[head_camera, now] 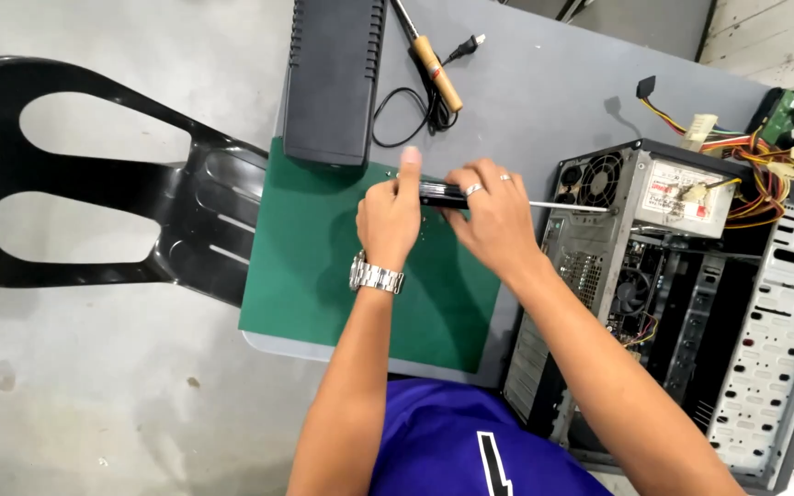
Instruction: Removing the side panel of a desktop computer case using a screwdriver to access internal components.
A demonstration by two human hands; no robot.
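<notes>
both hands meet on a screwdriver (470, 196) over the far edge of a green mat (323, 276). right hand (493, 216) wraps closed around the black handle, ring on one finger, thin metal shaft sticking out right toward the open computer case (691, 303). left hand (390, 216) pinches the butt end of the handle, thumb up; steel watch (376, 276) on that wrist. shaft tip ends just beside the case's top corner, contact cannot be told.

mat is flat, matte, rectangular, lying on a grey table (544, 83) with a smooth surface. black slotted plastic box (334, 78) sits at the mat's far edge, partly on it. soldering iron (432, 64) with wooden handle and coiled black cord lies beside the box. case is bare grey metal, side off, perforated panels, fans and a power supply (677, 193) showing, bundle of coloured wires (751, 156) spilling off the top. black moulded plastic chair (121, 184) left of the table, glossy, with cutouts. floor (94, 395) is rough stained concrete. person wears a purple shirt (452, 441).
</notes>
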